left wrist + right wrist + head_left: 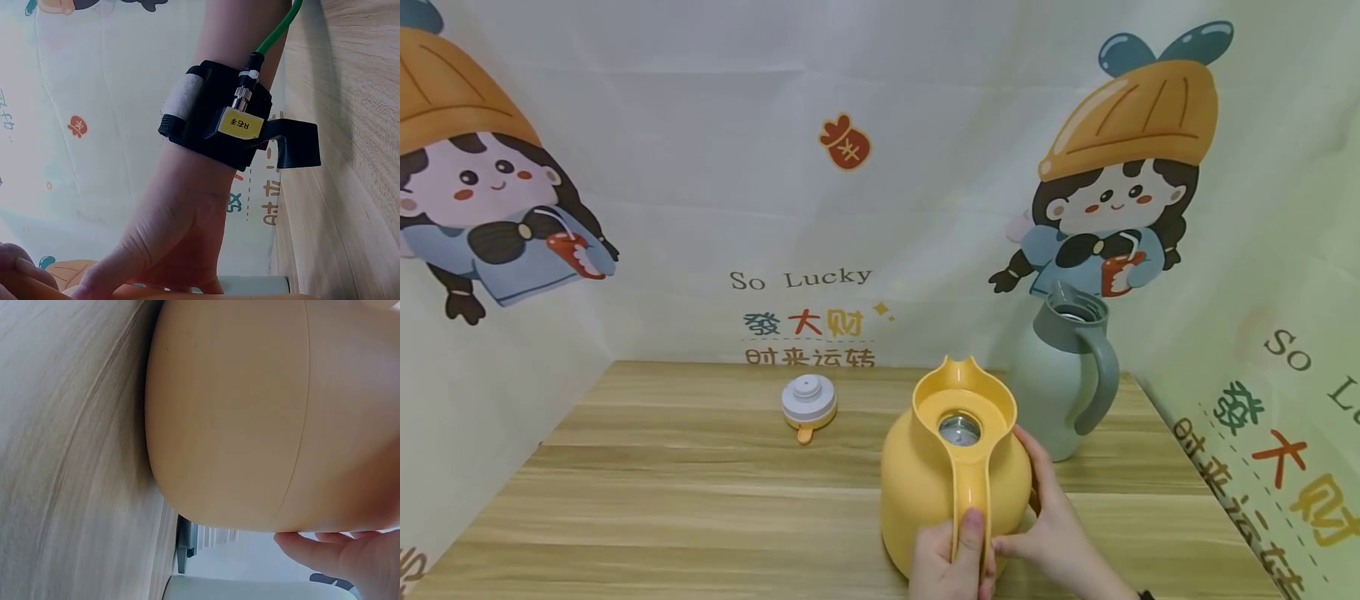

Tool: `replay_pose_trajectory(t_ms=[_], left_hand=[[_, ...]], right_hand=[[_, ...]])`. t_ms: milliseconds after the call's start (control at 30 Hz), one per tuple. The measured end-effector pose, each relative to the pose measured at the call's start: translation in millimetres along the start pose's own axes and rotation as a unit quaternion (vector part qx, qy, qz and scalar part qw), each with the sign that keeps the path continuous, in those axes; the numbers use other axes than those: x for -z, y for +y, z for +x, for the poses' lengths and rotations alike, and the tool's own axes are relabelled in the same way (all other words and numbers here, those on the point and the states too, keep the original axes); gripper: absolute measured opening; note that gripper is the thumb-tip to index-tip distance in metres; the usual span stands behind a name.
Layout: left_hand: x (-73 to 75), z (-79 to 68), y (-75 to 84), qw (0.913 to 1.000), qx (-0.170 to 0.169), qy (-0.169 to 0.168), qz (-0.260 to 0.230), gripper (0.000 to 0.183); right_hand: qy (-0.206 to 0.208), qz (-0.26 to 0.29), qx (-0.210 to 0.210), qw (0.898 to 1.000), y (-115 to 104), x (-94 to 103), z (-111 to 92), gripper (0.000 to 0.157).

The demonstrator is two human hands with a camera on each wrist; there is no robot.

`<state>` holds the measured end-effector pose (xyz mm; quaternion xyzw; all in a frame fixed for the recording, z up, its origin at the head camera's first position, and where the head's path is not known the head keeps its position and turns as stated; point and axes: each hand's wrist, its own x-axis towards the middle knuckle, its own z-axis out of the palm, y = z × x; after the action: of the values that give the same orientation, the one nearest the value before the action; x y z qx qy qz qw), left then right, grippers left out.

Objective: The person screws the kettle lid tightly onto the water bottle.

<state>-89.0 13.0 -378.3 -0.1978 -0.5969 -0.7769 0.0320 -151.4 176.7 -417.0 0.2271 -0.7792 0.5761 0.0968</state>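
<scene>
A yellow jug [917, 492] stands upright on the wooden table [685, 483], right of centre. Its squat, round body has a smooth, matte, plastic-looking wall that curves in toward the base, and the right wrist view shows a thin seam running round it. The top flares into a collar with a two-pointed spout facing away from the person; inside, the round mouth [960, 430] shows a shiny, glassy lining. The looped handle [972, 487] faces the person.

The left hand [940, 567] grips the handle low down, thumb laid on top. The right hand [1052, 533] rests against the jug's right side, fingers spread along the curved wall and thumb reaching toward the handle. The two hands nearly meet there. A black strap [219, 94] bands the right wrist, with a green cable [281, 28] leading from it.

Left of the jug, well apart, lies a lid [808, 404], a stepped white disc with a yellow rim and tab. Behind the jug to the right stands a taller grey-green jug [1048, 392], smooth and slender. Creased cloth [662, 167] printed with cartoon figures hangs around the table.
</scene>
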Motion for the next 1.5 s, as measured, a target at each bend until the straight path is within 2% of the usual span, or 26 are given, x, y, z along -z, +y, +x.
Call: replay_pose_trajectory(t_ms=[333, 667, 933, 1000, 1067, 1167, 1267, 1367, 1500], left_hand=[[2.6, -0.5, 1.4, 0.9993, 0.033, -0.013, 0.014, 0.051], [7.6, 1.3, 5.5, 0.9979, 0.048, -0.037, 0.024, 0.05], [13.1, -0.5, -0.8, 0.9978, -0.009, -0.065, 0.012, 0.039], [15.2, -1.2, -1.8, 0.9966, -0.021, -0.078, 0.017, 0.04], [18.0, -1.0, -1.9, 0.9943, -0.035, -0.091, 0.041, 0.039], [23.2, 0.2, 0.0, 0.9888, -0.04, -0.116, 0.085, 0.039], [29.0, 1.9, 4.3, 0.9802, -0.045, -0.144, 0.128, 0.036], [36.0, 4.2, 9.4, 0.9656, -0.077, -0.167, 0.184, 0.032], [46.1, 7.7, 20.5, 0.9407, -0.123, -0.173, 0.265, 0.024]], right_hand=[[-0.021, 0.015, -0.013, 1.0, 0.2, 0.5, -1.2, 0.119], [-0.024, 0.014, -0.021, 0.999, -4.2, -0.9, -4.9, 0.12], [-0.026, 0.011, -0.007, 1.0, -4.3, -0.3, -4.1, 0.121], [-0.025, 0.01, -0.025, 0.999, -5.7, -0.6, -5.5, 0.119], [-0.022, 0.001, -0.044, 0.999, -7.7, -1.0, -7.9, 0.116], [-0.017, -0.026, -0.063, 0.998, -12.5, -1.6, -12.1, 0.109], [-0.006, -0.073, -0.043, 0.996, -18.2, -2.2, -15.8, 0.103], [0.015, -0.109, 0.011, 0.994, -23.7, -2.9, -18.9, 0.096], [0.078, -0.108, 0.097, 0.986, -32.2, -5.6, -22.1, 0.079]])
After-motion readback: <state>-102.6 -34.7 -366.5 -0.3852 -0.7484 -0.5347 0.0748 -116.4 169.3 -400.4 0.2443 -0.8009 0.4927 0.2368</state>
